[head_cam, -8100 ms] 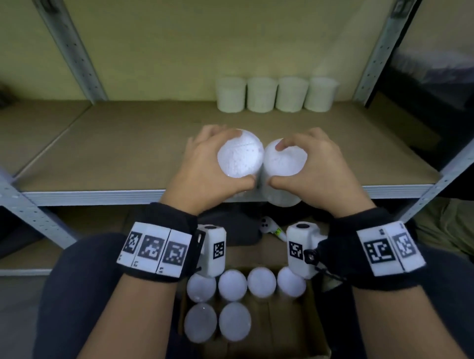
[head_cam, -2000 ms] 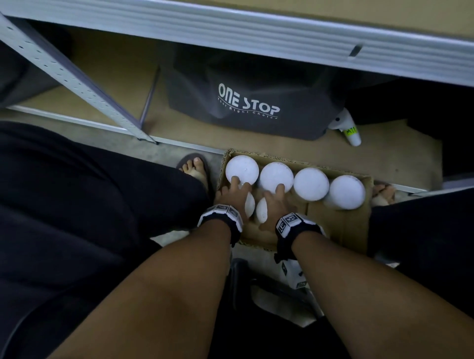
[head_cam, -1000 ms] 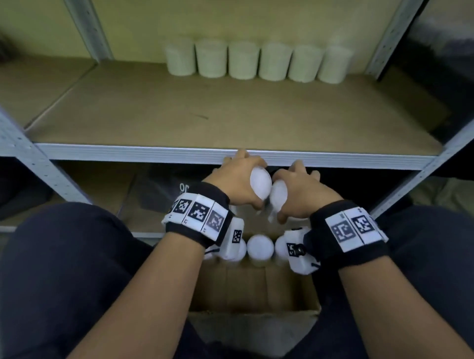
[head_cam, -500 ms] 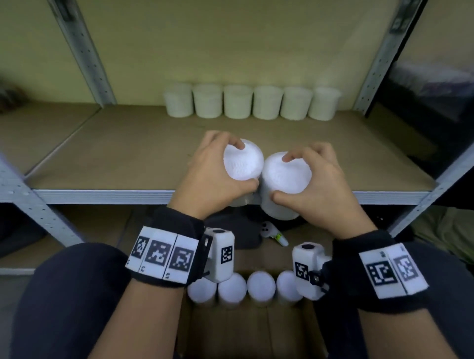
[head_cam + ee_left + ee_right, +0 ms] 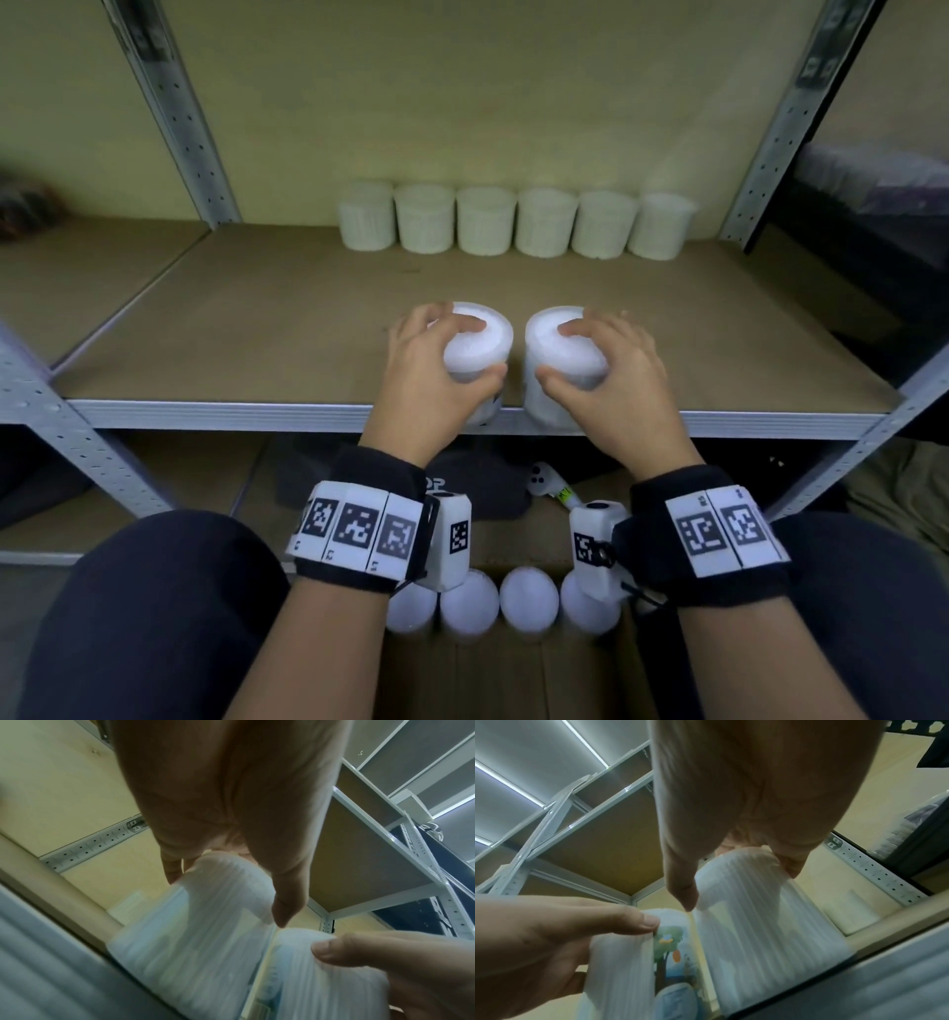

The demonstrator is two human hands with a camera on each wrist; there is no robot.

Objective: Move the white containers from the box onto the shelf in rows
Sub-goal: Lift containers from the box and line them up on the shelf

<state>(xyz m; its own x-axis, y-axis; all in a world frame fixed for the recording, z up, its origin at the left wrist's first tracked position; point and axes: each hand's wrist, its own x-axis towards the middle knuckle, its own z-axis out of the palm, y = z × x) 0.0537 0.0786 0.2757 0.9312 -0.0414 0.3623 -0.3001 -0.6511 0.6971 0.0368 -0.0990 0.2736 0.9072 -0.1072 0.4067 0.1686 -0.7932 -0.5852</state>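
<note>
My left hand (image 5: pixel 441 354) grips one white ribbed container (image 5: pixel 480 354) by its lid, over the front edge of the wooden shelf (image 5: pixel 287 318). Beside it my right hand (image 5: pixel 595 360) grips a second white container (image 5: pixel 560 354) the same way. The two stand upright, a small gap between them. The left wrist view shows the left container (image 5: pixel 205 923) under my fingers, the right wrist view the right one (image 5: pixel 757 912). A row of several white containers (image 5: pixel 513 223) lines the shelf's back. Several more (image 5: pixel 500 601) sit in the cardboard box (image 5: pixel 462 683) below my wrists.
Grey perforated uprights (image 5: pixel 174 118) (image 5: pixel 785 118) frame the shelf bay. Bare shelf board lies between the back row and my hands. A dark bag (image 5: pixel 477 488) and a small white bottle (image 5: pixel 549 485) lie on the lower shelf. My knees flank the box.
Both hands have carried their containers forward and down over the shelf's front edge, and the two containers have drawn slightly apart.
</note>
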